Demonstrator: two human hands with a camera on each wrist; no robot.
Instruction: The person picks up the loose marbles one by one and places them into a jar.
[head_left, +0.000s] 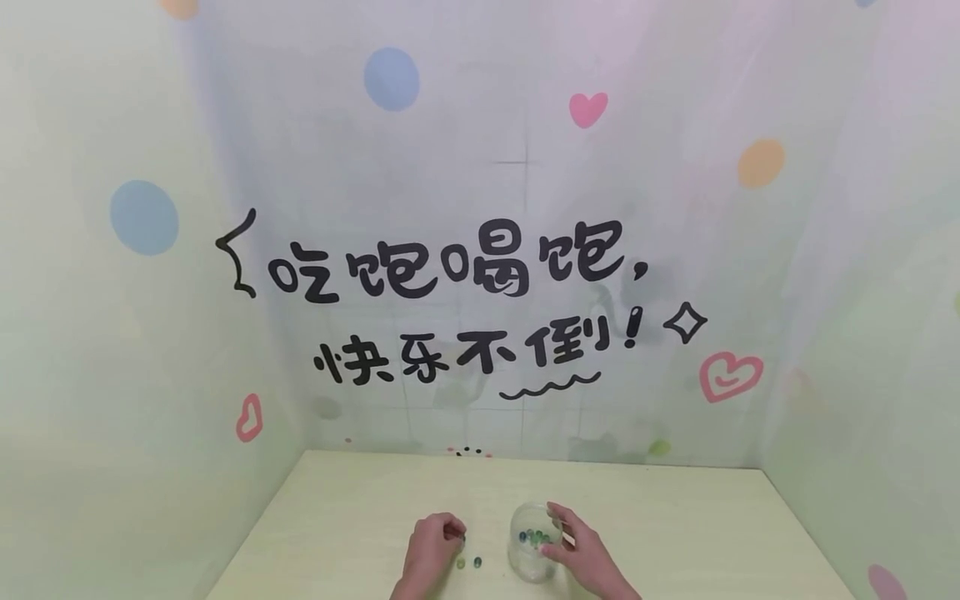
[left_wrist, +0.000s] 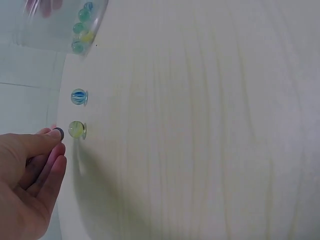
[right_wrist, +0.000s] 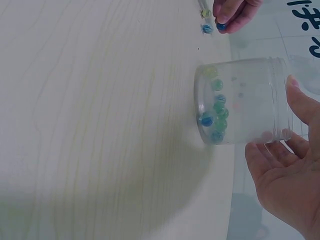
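Note:
A small dark blue glass marble (right_wrist: 221, 26) is pinched between the thumb and fingertips of my left hand (head_left: 433, 548), just above the table. Two more marbles lie close by that hand: a yellow-green one (left_wrist: 76, 129) and a blue-striped one (left_wrist: 78, 96). To the right is a clear, lidless jar (right_wrist: 255, 102) with several green, blue and yellow marbles (right_wrist: 220, 111) at its bottom. My right hand (head_left: 588, 554) grips the jar near its rim, thumb on one side and fingers on the other. Whether the jar's base fully touches the table is hard to tell.
The pale wood-grain table (head_left: 360, 500) ends at a back wall (head_left: 450, 167) hung with a printed sheet of dots, hearts and black lettering. Similar sheets close off the left and right sides.

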